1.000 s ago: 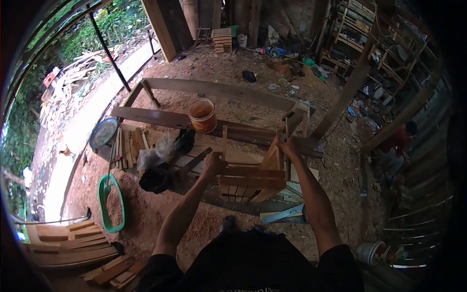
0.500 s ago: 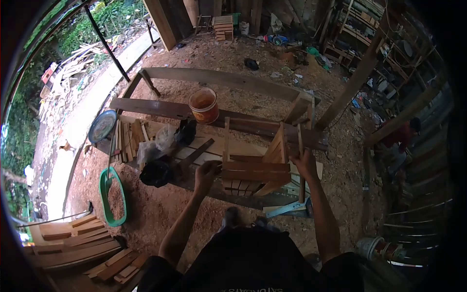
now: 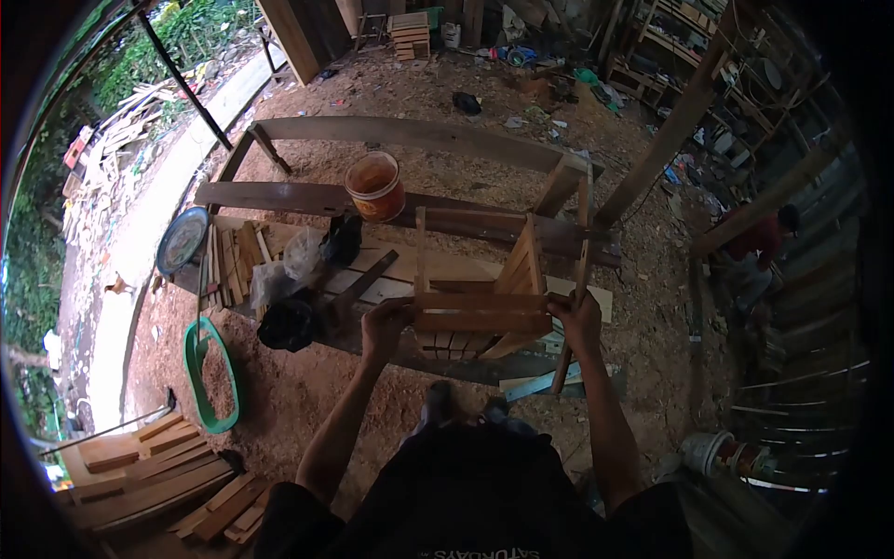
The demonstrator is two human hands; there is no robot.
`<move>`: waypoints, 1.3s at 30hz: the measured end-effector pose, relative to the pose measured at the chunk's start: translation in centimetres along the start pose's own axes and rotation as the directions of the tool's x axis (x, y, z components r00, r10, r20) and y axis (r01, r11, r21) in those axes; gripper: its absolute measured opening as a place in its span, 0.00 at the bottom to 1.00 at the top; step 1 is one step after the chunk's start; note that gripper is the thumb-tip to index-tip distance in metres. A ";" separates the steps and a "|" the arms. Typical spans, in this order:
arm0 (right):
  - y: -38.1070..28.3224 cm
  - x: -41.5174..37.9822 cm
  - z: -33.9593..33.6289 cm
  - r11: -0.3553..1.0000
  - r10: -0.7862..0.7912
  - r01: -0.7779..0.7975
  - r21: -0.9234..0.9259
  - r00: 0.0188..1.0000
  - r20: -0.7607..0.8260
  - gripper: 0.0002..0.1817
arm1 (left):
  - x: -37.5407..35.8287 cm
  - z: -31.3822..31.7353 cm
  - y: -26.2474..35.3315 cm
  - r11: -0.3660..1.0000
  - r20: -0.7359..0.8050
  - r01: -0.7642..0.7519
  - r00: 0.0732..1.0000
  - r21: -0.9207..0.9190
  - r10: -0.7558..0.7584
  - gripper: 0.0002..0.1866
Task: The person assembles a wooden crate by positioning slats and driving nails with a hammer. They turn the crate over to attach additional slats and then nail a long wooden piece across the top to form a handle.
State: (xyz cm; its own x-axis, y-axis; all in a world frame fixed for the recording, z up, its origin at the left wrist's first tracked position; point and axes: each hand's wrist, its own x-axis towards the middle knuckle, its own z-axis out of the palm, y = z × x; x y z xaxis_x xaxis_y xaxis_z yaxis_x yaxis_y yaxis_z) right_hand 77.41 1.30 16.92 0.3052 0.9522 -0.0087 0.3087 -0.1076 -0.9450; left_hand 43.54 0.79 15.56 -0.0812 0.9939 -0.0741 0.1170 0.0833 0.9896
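A small slatted wooden frame (image 3: 480, 314), like an unfinished stool or crate, stands on the low workbench in front of me. My left hand (image 3: 385, 328) is closed on its near left corner. At the near right corner, my right hand (image 3: 577, 321) has its fingers curled round a long thin wooden strip (image 3: 584, 252), and its thumb side touches the frame. The strip slants, its lower end coming out below the hand. Under that end lies a pale blue metal tool (image 3: 540, 384), probably a square or saw blade, partly hidden.
Left on the bench are plastic bags (image 3: 287, 270), wood offcuts (image 3: 237, 261) and a round basin (image 3: 182, 240). A bucket (image 3: 375, 188) stands on the plank behind. A green tub (image 3: 233, 410) holds shavings; planks (image 3: 158, 475) lie lower left. Another person (image 3: 759, 247) sits at right.
My left hand has moved onto the frame's corner. The strip in my right hand has tilted, its lower end swinging left, and that hand now meets the frame. The whole view has shifted slightly.
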 end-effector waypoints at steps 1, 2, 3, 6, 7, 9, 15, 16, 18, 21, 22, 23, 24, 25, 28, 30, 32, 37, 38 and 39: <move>-0.7 -0.3 0.2 0.999 0.011 -0.010 0.046 1.000 -0.015 0.16 | 0.0 0.0 0.1 1.000 0.002 0.014 1.000 0.009 -0.014 0.12; -0.7 -0.4 0.3 1.000 0.009 -0.009 0.009 1.000 -0.023 0.16 | 0.0 0.0 -0.1 1.000 -0.006 0.027 1.000 0.004 -0.027 0.13; -0.6 -0.4 0.4 1.000 0.005 -0.006 -0.028 1.000 -0.030 0.16 | 0.1 -0.1 -0.3 0.999 -0.015 0.038 0.999 -0.002 -0.038 0.13; -0.1 -0.3 0.1 0.985 0.035 -0.040 -0.167 0.999 -0.032 0.15 | 0.1 0.3 -0.7 0.995 -0.029 0.052 0.998 -0.085 -0.055 0.14; 0.0 -0.2 0.1 0.975 0.051 -0.056 -0.214 0.998 -0.029 0.15 | 0.1 0.2 -0.7 0.991 -0.034 0.052 0.998 -0.122 -0.056 0.14; -0.2 -0.3 0.2 0.985 0.049 -0.055 -0.163 0.998 -0.043 0.14 | 0.2 -0.1 -0.8 0.996 -0.016 0.066 0.998 -0.067 -0.067 0.14; -1.9 -0.6 0.4 0.982 -0.004 -0.003 -0.189 0.999 -0.040 0.15 | 1.1 -0.3 0.0 0.994 0.010 0.104 0.995 -0.023 -0.103 0.12; -2.2 -0.7 0.4 0.979 -0.027 0.019 -0.205 0.999 -0.037 0.15 | 1.3 -0.5 -0.1 0.995 0.006 0.098 0.995 0.023 -0.098 0.12; -2.1 -0.5 0.5 0.963 -0.010 0.003 -0.269 1.000 -0.022 0.16 | 1.4 -0.3 0.6 0.989 -0.044 0.096 0.995 0.115 -0.092 0.11; -1.5 -0.3 0.5 0.954 -0.018 0.006 -0.299 0.999 -0.037 0.17 | 1.3 0.6 1.3 0.977 -0.101 0.094 0.992 0.191 -0.075 0.11; -1.2 -0.3 0.6 0.955 -0.026 0.011 -0.298 0.999 -0.046 0.17 | 1.3 0.7 1.4 0.974 -0.120 0.094 0.990 0.206 -0.071 0.11; -0.9 -0.1 0.6 0.957 -0.025 0.011 -0.290 0.999 -0.045 0.17 | 1.2 0.7 1.5 0.976 -0.122 0.095 0.990 0.197 -0.072 0.11; -0.6 0.0 0.7 0.959 -0.024 0.010 -0.282 0.999 -0.045 0.18 | 1.1 0.7 1.6 0.978 -0.123 0.095 0.990 0.188 -0.073 0.11; -0.3 0.1 0.7 0.961 -0.021 0.007 -0.276 0.999 -0.047 0.18 | 1.0 0.7 1.7 0.979 -0.121 0.095 0.990 0.179 -0.074 0.11; 0.1 0.2 0.7 0.968 -0.025 0.010 -0.249 0.998 -0.054 0.18 | 0.9 0.7 1.4 0.995 -0.114 0.102 0.989 0.017 -0.099 0.11; -0.4 0.1 0.7 0.970 -0.011 -0.003 -0.244 0.998 -0.054 0.17 | 0.9 0.9 1.5 0.991 -0.125 0.131 0.984 0.027 -0.126 0.11; -0.9 -0.1 0.7 0.971 -0.002 -0.012 -0.238 0.998 -0.055 0.16 | 0.9 1.0 1.5 0.990 -0.121 0.126 0.986 0.057 -0.118 0.11; -0.8 -0.2 0.9 0.988 0.028 -0.037 -0.153 0.998 -0.060 0.14 | 0.9 1.0 1.9 0.991 -0.122 0.081 0.990 0.110 -0.068 0.09; -0.9 -0.3 0.9 0.985 0.031 -0.041 -0.169 0.998 -0.062 0.14 | 0.9 1.1 1.9 0.991 -0.126 0.073 0.990 0.110 -0.059 0.10; -1.0 -0.2 0.9 0.982 0.032 -0.044 -0.185 0.997 -0.065 0.14 | 0.9 1.2 1.8 0.992 -0.130 0.063 0.990 0.109 -0.049 0.10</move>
State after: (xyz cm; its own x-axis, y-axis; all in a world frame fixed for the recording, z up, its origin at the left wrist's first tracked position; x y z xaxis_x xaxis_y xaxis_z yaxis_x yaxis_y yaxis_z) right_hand 76.23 1.43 17.56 0.3730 0.9277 -0.0180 0.4565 -0.2004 -0.8669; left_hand 44.85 1.96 17.17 -0.2147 0.9710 -0.1054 0.2189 0.1530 0.9637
